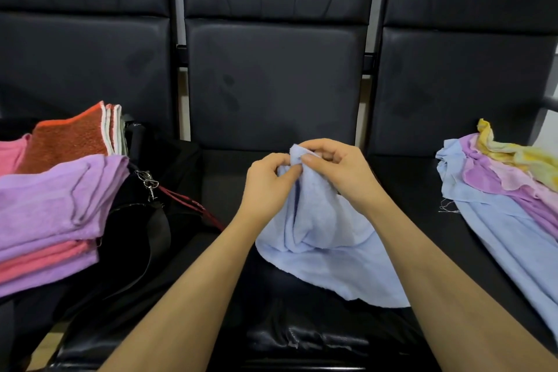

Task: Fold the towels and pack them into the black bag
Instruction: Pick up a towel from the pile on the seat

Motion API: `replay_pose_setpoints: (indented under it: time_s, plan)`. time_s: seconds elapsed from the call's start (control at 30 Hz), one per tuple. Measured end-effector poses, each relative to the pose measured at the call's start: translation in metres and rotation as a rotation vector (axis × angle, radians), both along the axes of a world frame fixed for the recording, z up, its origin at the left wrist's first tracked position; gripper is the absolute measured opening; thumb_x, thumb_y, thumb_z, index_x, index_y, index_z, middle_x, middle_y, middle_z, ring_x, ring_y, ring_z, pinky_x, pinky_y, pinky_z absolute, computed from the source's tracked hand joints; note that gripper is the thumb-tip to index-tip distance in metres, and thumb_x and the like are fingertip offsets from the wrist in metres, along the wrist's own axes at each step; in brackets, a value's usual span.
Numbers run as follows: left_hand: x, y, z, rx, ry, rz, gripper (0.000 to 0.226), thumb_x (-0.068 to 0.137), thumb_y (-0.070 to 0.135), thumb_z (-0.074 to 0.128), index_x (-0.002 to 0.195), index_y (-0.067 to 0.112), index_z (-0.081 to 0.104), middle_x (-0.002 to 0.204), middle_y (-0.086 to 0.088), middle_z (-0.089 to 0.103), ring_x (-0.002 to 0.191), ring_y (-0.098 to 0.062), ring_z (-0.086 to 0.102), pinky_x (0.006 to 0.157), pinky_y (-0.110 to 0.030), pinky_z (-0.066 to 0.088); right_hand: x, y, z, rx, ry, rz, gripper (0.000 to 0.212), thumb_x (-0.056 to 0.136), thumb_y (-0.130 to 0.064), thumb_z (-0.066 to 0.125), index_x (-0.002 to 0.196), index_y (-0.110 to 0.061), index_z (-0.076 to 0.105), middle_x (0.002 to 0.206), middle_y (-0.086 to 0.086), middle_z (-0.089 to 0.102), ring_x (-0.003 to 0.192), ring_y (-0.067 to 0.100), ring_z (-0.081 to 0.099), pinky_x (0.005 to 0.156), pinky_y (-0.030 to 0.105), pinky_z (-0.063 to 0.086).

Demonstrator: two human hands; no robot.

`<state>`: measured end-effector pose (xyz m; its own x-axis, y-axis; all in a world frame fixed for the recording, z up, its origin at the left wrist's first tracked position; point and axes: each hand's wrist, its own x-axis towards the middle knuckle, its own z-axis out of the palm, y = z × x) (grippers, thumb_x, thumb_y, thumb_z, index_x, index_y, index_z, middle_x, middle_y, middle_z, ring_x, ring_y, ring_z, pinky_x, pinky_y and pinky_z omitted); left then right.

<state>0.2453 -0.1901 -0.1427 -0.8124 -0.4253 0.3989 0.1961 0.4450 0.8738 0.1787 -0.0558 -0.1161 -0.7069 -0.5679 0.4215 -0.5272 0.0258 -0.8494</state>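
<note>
Hands (302, 172) grip blue towel (320, 235); black bag (145, 220) left.

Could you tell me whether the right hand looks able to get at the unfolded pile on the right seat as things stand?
Probably yes: nothing lies between the right hand and the unfolded pile, but it pinches the blue towel.

One head-worn camera looks forward and down from close above the near edge of a row of black seats (271, 84). It faces their backrests at the far side. Both forearms reach in from the near edge.
</note>
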Motion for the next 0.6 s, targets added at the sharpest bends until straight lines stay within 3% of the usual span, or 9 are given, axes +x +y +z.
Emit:
replay_pose_setpoints:
  time_s: [0.07, 0.17, 0.27, 0.33, 0.4, 0.47, 0.6]
  plan:
    - [0.001, -0.003, 0.004, 0.055, 0.011, 0.069, 0.012, 0.089, 0.015, 0.06, 0.085, 0.012, 0.07, 0.082, 0.0, 0.068, 0.079, -0.015, 0.064, 0.076, -0.034, 0.055, -0.005, 0.003, -0.003, 0.023, -0.045, 0.013, 0.029, 0.087, -0.014, 0.067, 0.116, -0.016, 0.063, 0.079, -0.002, 0.067, 0.078, 0.007, 0.065, 0.07, 0.016, 0.051]
    - [0.004, -0.006, 0.01, 0.093, 0.045, 0.148, 0.019, 0.093, 0.021, 0.058, 0.082, 0.012, 0.07, 0.079, 0.0, 0.069, 0.079, -0.014, 0.065, 0.074, -0.029, 0.054, -0.008, 0.004, -0.01, 0.142, -0.111, 0.007, 0.026, 0.084, -0.016, 0.071, 0.108, -0.016, 0.063, 0.086, 0.005, 0.07, 0.081, 0.014, 0.066, 0.076, 0.024, 0.055]
    - [0.006, -0.008, 0.012, 0.037, 0.032, 0.196, 0.022, 0.094, 0.026, 0.057, 0.081, 0.013, 0.07, 0.079, -0.003, 0.069, 0.079, -0.016, 0.065, 0.071, -0.025, 0.051, -0.007, 0.002, -0.018, 0.252, -0.081, -0.023, 0.006, 0.09, -0.019, 0.064, 0.085, -0.018, 0.065, 0.074, -0.013, 0.066, 0.071, 0.001, 0.062, 0.066, 0.016, 0.049]
    - [0.007, -0.01, 0.011, 0.023, 0.018, 0.212, 0.021, 0.094, 0.021, 0.057, 0.082, 0.01, 0.071, 0.079, -0.006, 0.07, 0.078, -0.019, 0.064, 0.072, -0.028, 0.051, -0.005, 0.001, -0.018, 0.248, -0.094, -0.054, 0.023, 0.094, -0.023, 0.057, 0.072, -0.02, 0.06, 0.06, -0.017, 0.055, 0.06, 0.001, 0.051, 0.061, 0.016, 0.042]
    - [0.009, -0.014, 0.011, 0.031, 0.023, 0.233, 0.019, 0.093, 0.013, 0.055, 0.083, 0.012, 0.072, 0.078, -0.001, 0.068, 0.073, -0.013, 0.06, 0.072, -0.022, 0.05, -0.002, 0.001, -0.014, 0.193, -0.13, -0.11, 0.034, 0.097, -0.028, 0.053, 0.064, -0.018, 0.052, 0.054, -0.015, 0.044, 0.055, 0.005, 0.041, 0.059, 0.021, 0.036]
    - [0.011, -0.018, 0.013, 0.022, 0.039, 0.283, 0.02, 0.093, 0.008, 0.053, 0.095, 0.009, 0.073, 0.084, 0.0, 0.067, 0.077, -0.004, 0.056, 0.075, -0.012, 0.044, 0.002, 0.001, -0.009, 0.156, -0.129, -0.167, 0.039, 0.096, -0.032, 0.052, 0.065, -0.01, 0.05, 0.056, -0.007, 0.042, 0.056, 0.008, 0.038, 0.058, 0.023, 0.035]
    - [0.018, -0.024, 0.022, 0.024, 0.072, 0.333, 0.027, 0.096, 0.009, 0.048, 0.116, 0.01, 0.067, 0.11, 0.001, 0.068, 0.098, -0.002, 0.056, 0.079, -0.006, 0.038, 0.01, -0.001, 0.006, -0.038, -0.144, -0.302, 0.042, 0.094, -0.035, 0.056, 0.08, 0.004, 0.06, 0.071, 0.015, 0.05, 0.067, 0.017, 0.046, 0.066, 0.03, 0.044]
